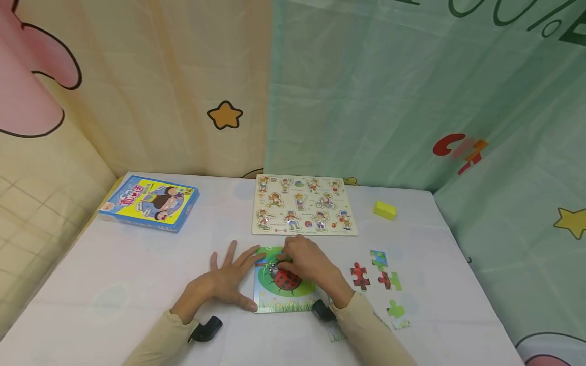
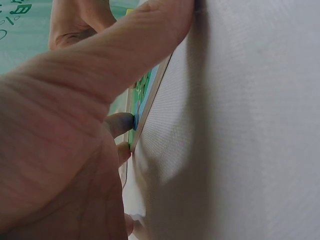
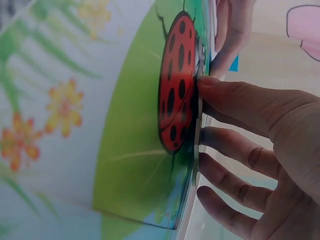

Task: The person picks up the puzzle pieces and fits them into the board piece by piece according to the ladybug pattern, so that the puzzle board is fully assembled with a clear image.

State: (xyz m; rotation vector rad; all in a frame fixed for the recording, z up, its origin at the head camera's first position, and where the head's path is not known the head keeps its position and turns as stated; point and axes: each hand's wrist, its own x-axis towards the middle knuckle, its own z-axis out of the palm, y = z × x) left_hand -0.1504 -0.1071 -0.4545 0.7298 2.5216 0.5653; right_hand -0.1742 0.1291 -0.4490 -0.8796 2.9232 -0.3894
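A ladybug jigsaw puzzle (image 1: 270, 303) lies on the table in the head view, its red spotted ladybug on a green oval. Along its left side rests my left hand (image 1: 226, 281), fingers spread, with fingertips on the upper left and thumb at the lower left corner. My right hand (image 1: 305, 259) is bent over the upper right of the picture and pinches a puzzle piece, mostly hidden by the fingers. In the right wrist view, the thumb (image 3: 235, 95) and fingertips touch a thin edge beside the ladybug (image 3: 175, 85).
Several loose puzzle pieces, among them a red one (image 1: 360, 281), lie to the right, some partly under the right forearm. Behind stands a wooden board with figures (image 1: 305, 231). A blue-yellow box (image 1: 151, 203) is at the back left, a yellow block (image 1: 384, 210) at the back right.
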